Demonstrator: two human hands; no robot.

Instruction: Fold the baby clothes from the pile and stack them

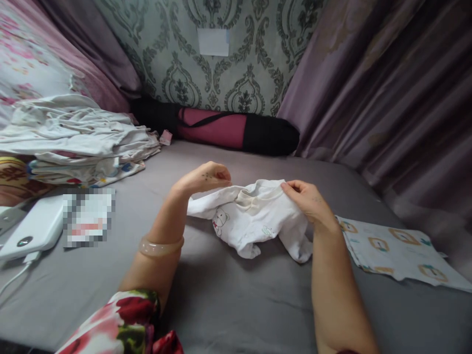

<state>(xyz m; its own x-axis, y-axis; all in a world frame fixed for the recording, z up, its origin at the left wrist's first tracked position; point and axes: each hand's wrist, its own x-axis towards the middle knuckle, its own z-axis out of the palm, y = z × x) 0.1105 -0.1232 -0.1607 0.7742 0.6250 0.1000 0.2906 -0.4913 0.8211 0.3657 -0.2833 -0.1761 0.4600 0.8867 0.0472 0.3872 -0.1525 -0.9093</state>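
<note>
A small white baby top (258, 216) with a cream neckline and a printed bear figure hangs crumpled just over the grey sheet, its lower edges on or near the cloth. My left hand (210, 176) is closed with bent fingers at the shoulder on the left; its fingertips are partly hidden behind the wrist and fabric. On the other side, my right hand (308, 199) pinches the shoulder near the neckline between thumb and fingers. One sleeve stretches out to the left beneath my left wrist, while the other droops below my right hand.
Stacked light clothes (92, 142) lie at left, near a white power bank (37, 228) with a cable and a blurred packet (90, 216). A folded printed cloth (401, 250) lies right. A maroon-and-black long bag (214, 129) rests along the patterned wall, between curtains (350, 83).
</note>
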